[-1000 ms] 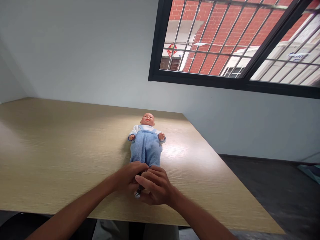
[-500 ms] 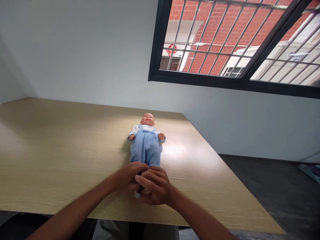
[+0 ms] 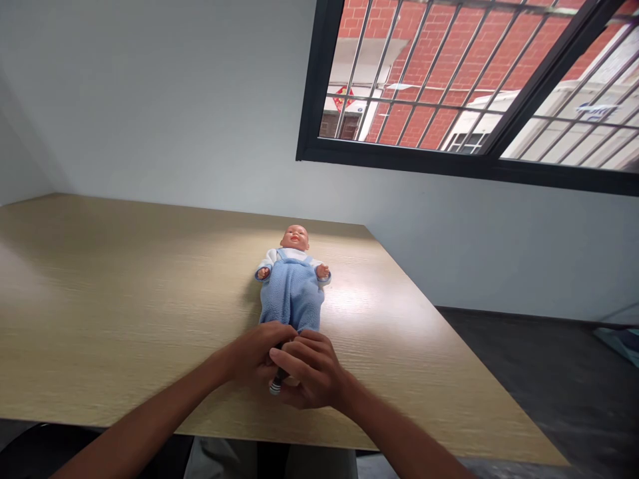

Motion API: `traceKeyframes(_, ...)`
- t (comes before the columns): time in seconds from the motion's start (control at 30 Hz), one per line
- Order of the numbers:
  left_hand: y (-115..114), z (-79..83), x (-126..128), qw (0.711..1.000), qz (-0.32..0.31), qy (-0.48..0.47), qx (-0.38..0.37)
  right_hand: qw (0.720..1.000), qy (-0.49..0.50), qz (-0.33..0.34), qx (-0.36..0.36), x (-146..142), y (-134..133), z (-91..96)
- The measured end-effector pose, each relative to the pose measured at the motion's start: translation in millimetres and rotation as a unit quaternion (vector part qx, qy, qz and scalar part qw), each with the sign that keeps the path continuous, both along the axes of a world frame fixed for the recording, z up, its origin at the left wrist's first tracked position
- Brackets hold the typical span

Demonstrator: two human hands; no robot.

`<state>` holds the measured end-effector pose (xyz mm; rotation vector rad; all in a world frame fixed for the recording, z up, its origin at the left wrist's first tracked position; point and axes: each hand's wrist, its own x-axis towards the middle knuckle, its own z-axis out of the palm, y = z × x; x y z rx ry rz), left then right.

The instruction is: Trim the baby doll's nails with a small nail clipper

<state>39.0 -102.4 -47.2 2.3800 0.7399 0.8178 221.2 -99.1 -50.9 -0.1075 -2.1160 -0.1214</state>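
Where the left hand (image 3: 254, 352) and right hand (image 3: 309, 369) meet: both grips are clenched at the foot end of the baby doll (image 3: 292, 279), the right hand's fingers (image 3: 304, 359) lying over and against the left hand, so that most of what they hold is hidden.
Showing below the grips: a striped sock (image 3: 274, 386) pokes out under the right hand; the second foot is out of sight, so I cannot tell whether it is covered.
Doll's position: flat on its back in the middle of the near part of the surface (image 3: 124, 299), head pointing away, feet at the person's hands, arms slightly out to the sides.
Doll's clothing: blue fleece overalls (image 3: 292, 306) with shoulder straps are on, over a white long-sleeved top (image 3: 272, 256); the legs are covered down to the grips, and the little hands and head stay bare.
Under the table edge: the person's grey trousers (image 3: 214, 459) show.
Beyond the surface: a dark floor (image 3: 524, 379) lies to the right, and a pale wall (image 3: 150, 100) rises behind.
Farthest: a black window frame (image 3: 307, 100) with metal bars (image 3: 399, 66) looks out on a red brick building (image 3: 424, 123).
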Motion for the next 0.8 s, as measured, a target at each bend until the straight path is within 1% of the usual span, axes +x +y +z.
traceKeyframes(0.3,0.6,-1.7,0.4,1.0,-0.002,-0.005,0.006,1.0,-0.01,-0.007,0.002,0.8,-0.9,2.5)
traceKeyframes(0.57,0.5,-3.5,0.2,1.0,0.012,0.024,0.009,1.0,-0.02,-0.013,-0.005,0.8,-0.8,2.3)
traceKeyframes(0.67,1.3,-5.8,-1.1,1.0,0.009,0.027,0.0,1.0,-0.018,-0.008,-0.005,0.5,-0.5,2.1)
traceKeyframes(0.8,3.3,-7.7,-2.4,0.998,0.009,0.056,-0.024,1.0,-0.008,0.003,-0.009,-0.1,-0.4,3.0)
